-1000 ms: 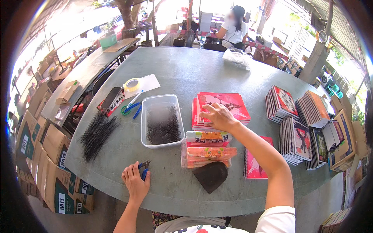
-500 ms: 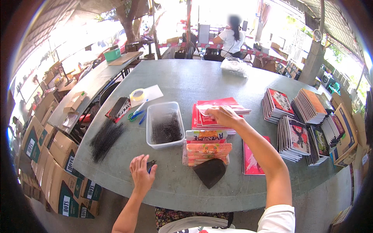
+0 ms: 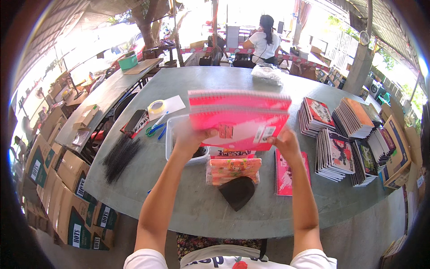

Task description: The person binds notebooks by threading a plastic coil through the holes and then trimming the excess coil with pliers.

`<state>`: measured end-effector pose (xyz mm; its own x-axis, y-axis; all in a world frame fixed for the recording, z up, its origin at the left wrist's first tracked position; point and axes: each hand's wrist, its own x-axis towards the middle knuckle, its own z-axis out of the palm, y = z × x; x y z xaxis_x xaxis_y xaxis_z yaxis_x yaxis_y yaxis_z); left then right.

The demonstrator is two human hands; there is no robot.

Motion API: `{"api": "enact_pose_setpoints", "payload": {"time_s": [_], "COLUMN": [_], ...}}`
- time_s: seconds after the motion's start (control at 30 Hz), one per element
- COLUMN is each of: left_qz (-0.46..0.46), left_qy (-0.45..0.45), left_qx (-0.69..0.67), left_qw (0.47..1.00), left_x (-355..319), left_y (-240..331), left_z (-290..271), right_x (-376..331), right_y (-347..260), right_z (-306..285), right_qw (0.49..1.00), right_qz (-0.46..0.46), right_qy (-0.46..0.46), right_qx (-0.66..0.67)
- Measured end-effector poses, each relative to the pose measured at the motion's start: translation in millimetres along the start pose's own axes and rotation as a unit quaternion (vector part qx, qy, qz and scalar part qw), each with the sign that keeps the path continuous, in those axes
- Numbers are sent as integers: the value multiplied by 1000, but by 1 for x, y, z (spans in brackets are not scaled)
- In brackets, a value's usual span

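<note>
Both my hands hold up a stack of red-and-pink spiral notebooks (image 3: pixel 239 127) above the table, tilted, with the bindings along the far edge. My left hand (image 3: pixel 191 140) is closed on the near left corner, and my right hand (image 3: pixel 286 142) grips the near right corner. Partly hidden behind my left hand is a clear plastic tub (image 3: pixel 169 140) with black contents. Below the stack lie orange printed plastic packets (image 3: pixel 235 169) and a dark rounded flap-like piece (image 3: pixel 238 193). One red spiral notebook (image 3: pixel 286 177) rests flat beside my right forearm.
Black binding coils (image 3: pixel 120 159) lie at the left, near a tape roll (image 3: pixel 156 106), green-handled scissors (image 3: pixel 151 131) and a blue pen. Notebook piles (image 3: pixel 335 154) and a cardboard box (image 3: pixel 401 157) stand at the right. Beyond the table, a person (image 3: pixel 265 42) sits facing away.
The red notebooks have been lifted off the table. My left hand has left the small blue-handled tool and joined my right hand on the stack; my forearm now hides most of that spot.
</note>
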<state>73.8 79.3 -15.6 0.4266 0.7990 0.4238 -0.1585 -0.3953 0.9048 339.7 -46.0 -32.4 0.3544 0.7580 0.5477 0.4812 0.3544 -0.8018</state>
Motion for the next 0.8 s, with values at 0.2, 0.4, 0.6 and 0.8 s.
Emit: {"api": "enact_pose_setpoints", "payload": {"time_s": [0.2,0.4,0.6,0.8], "left_qz": [-86,-55,20,-159], "left_qy": [-51,19,-63,204], "left_qx": [-55,-44,309,635], "left_qw": [993,997,949,728], "left_x": [-24,-50,-92,-170], "left_y": [-41,-55,-55,-62], "left_z": [-12,-8,-65,-275], "right_x": [-21,-28,-29,-31], "right_y": [28,-11,10,-10], "right_z": [22,71,65,73], "right_qw": [959,968,960,972], "right_qz": [121,188,168,113], "right_qy": [-195,31,63,81], "right_qx": [167,161,215,188]}}
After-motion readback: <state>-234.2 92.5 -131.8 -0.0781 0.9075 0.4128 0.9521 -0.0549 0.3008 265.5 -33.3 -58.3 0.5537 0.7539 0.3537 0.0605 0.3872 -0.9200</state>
